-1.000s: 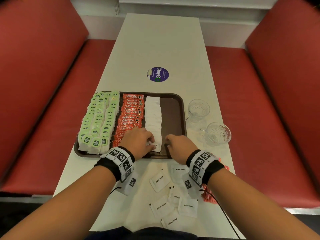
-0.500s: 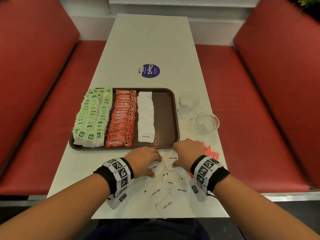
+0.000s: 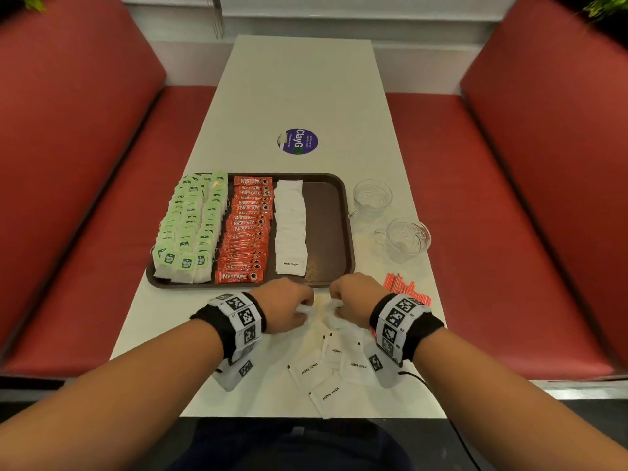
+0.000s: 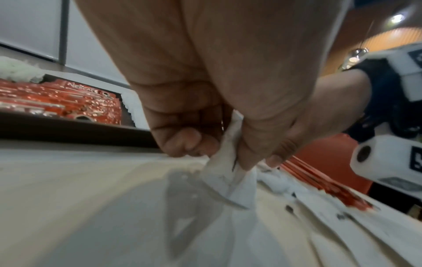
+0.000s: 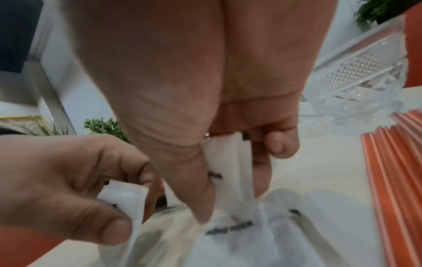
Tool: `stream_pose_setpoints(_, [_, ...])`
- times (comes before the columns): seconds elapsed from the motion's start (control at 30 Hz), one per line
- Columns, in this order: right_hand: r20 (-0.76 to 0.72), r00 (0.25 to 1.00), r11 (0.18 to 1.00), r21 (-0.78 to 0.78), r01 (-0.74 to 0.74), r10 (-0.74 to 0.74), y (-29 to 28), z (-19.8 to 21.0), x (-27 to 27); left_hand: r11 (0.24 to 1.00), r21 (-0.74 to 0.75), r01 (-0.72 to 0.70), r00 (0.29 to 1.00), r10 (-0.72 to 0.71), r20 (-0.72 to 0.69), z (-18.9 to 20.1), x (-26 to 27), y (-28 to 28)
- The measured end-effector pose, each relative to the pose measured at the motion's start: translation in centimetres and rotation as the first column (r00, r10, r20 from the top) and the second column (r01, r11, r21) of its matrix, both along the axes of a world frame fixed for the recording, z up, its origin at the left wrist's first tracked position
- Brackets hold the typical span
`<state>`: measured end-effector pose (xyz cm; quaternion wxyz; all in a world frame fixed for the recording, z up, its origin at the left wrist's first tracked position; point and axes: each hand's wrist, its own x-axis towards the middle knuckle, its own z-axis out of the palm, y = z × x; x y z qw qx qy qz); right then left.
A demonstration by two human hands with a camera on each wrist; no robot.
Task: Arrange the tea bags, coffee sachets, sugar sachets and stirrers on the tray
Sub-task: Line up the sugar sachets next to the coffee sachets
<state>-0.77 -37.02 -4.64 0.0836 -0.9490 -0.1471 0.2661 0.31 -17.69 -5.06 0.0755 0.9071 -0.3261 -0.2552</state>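
Note:
The brown tray (image 3: 328,212) holds rows of green tea bags (image 3: 190,226), red coffee sachets (image 3: 246,232) and white sugar sachets (image 3: 290,226). Just in front of the tray's near edge, my left hand (image 3: 299,307) pinches a white sugar sachet (image 4: 228,162) lifted off the table. My right hand (image 3: 336,305) pinches another sugar sachet (image 5: 230,166) between thumb and fingers. Several loose sugar sachets (image 3: 316,368) lie on the table under my wrists. Orange stirrers (image 3: 406,288) lie in a bundle to the right of my right hand.
Two glass cups (image 3: 372,198) (image 3: 407,237) stand right of the tray on the white table (image 3: 299,79). A round purple sticker (image 3: 297,141) sits beyond the tray. Red bench seats flank both sides. The tray's right strip is bare.
Both hands drew back from the tray's sugar row to the loose pile at the table's near edge, and each has picked up a sugar sachet.

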Motion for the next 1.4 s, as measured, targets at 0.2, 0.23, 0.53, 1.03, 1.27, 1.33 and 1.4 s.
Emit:
stream_pose_setpoints(0.2, [-0.019, 0.996, 0.957, 0.275, 0.089, -0.087, 0.7, 0.5, 0.3, 0.957, -0.254, -0.139, 0.99, 0.14, -0.012, 1.4, 1.5, 1.3])
stream_pose_setpoints(0.23, [-0.012, 0.995, 0.94, 0.329, 0.094, -0.095, 0.8, 0.7, 0.4, 0.943, -0.293, -0.158, 0.987, 0.162, -0.01, 1.4, 1.5, 1.4])
stream_pose_setpoints(0.53, [0.175, 0.975, 0.904, 0.425, 0.048, -0.134, 1.4, 0.8, 2.0, 0.825, -0.454, -0.336, 0.925, 0.38, 0.008, 1.2, 2.2, 2.5])
stream_pose_setpoints(1.03, [-0.065, 0.929, 0.757, 0.56, 0.337, -0.365, 1.0, 1.5, 4.1, 0.905, -0.151, -0.397, 0.84, 0.424, 0.339, -1.5, 5.5, 1.0])
stream_pose_setpoints(1.27, [-0.022, 0.943, 0.81, 0.505, 0.297, -0.333, 0.6, 0.7, 5.4, 0.967, -0.039, -0.251, 0.911, 0.25, 0.329, -1.7, 5.5, 0.8])
stream_pose_setpoints(1.33, [-0.018, 0.944, 0.814, 0.502, 0.293, -0.329, 0.6, 0.4, 5.5, 0.967, -0.021, -0.253, 0.913, 0.246, 0.326, -1.7, 6.0, 1.1])
stream_pose_setpoints(1.4, [-0.023, 0.943, 0.811, 0.503, 0.298, -0.332, 0.6, 0.2, 5.6, 0.973, 0.011, -0.233, 0.917, 0.215, 0.336, -1.5, 6.3, 1.2])
